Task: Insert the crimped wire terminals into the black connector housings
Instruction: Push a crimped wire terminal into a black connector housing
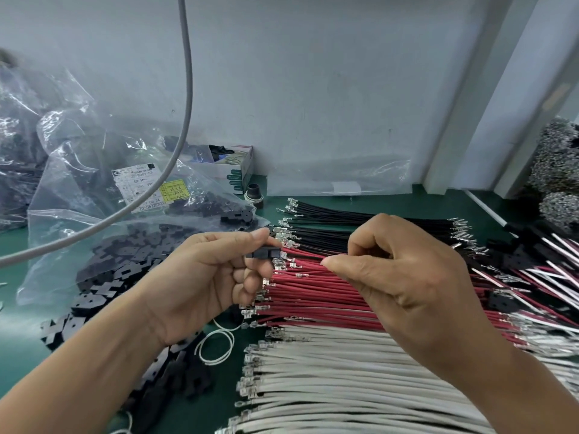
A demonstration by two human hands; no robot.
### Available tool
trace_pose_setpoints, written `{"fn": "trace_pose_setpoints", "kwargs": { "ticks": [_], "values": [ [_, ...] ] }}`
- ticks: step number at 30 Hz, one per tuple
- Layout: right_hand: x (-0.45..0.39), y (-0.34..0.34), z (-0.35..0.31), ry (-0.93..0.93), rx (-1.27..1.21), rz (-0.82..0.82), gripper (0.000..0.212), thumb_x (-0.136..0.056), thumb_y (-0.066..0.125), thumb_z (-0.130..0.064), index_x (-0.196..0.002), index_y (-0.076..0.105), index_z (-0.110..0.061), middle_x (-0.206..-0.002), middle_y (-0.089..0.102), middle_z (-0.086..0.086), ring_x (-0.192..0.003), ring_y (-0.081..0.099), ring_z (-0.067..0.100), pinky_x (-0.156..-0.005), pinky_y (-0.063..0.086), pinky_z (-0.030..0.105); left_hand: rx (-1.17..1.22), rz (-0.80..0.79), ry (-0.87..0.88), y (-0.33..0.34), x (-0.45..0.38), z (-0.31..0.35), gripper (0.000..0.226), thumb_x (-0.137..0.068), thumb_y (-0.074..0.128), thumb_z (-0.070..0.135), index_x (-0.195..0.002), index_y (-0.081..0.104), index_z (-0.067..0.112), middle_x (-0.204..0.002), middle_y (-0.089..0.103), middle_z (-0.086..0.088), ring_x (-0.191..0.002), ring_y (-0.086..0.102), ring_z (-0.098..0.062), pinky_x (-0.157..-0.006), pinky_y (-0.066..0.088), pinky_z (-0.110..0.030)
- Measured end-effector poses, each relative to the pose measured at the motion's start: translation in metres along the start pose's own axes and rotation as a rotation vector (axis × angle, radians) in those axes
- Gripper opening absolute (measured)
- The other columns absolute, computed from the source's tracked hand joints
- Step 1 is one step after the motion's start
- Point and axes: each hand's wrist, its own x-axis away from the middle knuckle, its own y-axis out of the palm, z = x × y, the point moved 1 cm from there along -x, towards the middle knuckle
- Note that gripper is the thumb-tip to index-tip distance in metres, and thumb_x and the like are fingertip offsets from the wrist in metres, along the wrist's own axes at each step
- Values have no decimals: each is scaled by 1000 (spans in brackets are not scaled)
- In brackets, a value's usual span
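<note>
Right hand fingers pinch red wire; left hand grips black housing.

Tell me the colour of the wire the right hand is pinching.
Red: the right hand pinches a red wire from the middle bundle, seen in the head view.

Two hands in view – left hand and right hand. One black connector housing in the left hand. Three wire bundles laid side by side: black wires far, red wires in the middle, white wires near – too many per bundle to count. Loose black housings at left, dozens, uncountable. One labelled clear bag. One small box far. One grey cable. One white loop.
</note>
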Motion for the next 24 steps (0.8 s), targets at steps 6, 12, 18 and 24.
{"fn": "trace_pose_setpoints", "kwargs": {
  "ticks": [6,12,18,24],
  "values": [
    [0,4,1,81,-80,17,13,-92,72,-14,-102,81,-16,-83,56,-3,-73,54,18,-55,48,35,-30,-23,-45,3,0,-5,26,-82,78,29,-97,80,7,-70,68,-10,-50,59,-13,-46,51,-22],
    [0,18,-10,202,-79,29,17,-97,67,-24,-95,78,-12,-79,53,-5,-69,52,14,-55,48,32,89,76,2,13,-4,-13,31,-78,77,32,-97,81,8,-72,68,-9,-52,61,-12,-48,54,-21],
    [3,19,-7,329,-78,-6,10,-96,66,-27,-98,76,-26,-87,58,-15,-76,57,5,-60,50,28,-465,215,332,18,5,-7,33,-69,83,34,-100,82,23,-81,78,-10,-63,71,-18,-56,59,-25],
    [1,22,-14,264,-94,-5,14,-92,65,-30,-89,76,-21,-83,57,-13,-74,56,5,-60,49,28,-539,191,349,20,7,-7,26,-64,84,20,-90,83,17,-68,75,-17,-56,71,-23,-58,64,-32]
  ]
}}
